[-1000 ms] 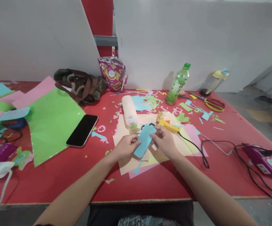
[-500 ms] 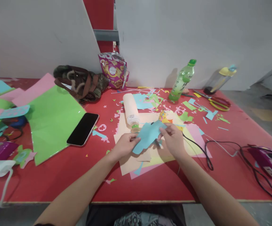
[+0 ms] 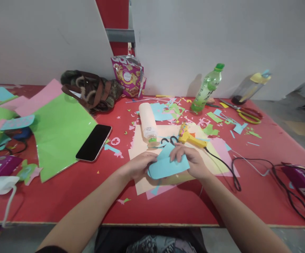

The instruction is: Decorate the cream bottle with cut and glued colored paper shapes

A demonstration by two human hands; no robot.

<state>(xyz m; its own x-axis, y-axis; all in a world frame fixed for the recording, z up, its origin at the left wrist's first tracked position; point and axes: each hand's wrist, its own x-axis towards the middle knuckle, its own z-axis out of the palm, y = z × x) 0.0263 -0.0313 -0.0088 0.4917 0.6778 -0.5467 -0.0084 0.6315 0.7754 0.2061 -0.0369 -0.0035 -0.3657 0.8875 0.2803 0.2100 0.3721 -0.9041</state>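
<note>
A piece of light blue paper is held between my two hands, above a stack of pale paper sheets. My left hand pinches its left end. My right hand grips the right side, fingers lying over the front of the paper; a fold or second layer shows behind. Just beyond it, dark scissor handles stick out, their blades hidden by the paper. A yellow glue gun with a black cord lies past my right hand. The peach-coloured bottle with a green tip lies behind my left hand.
A black phone and a green sheet lie at left. Paper scraps litter the red table. A green bottle, pliers and a snack bag stand or lie behind. Cords lead to a purple power strip.
The blue paper has turned from slanted to nearly level and come lower, now looking folded. My right fingers have moved onto its front. The glue gun and scissor handles show more fully.
</note>
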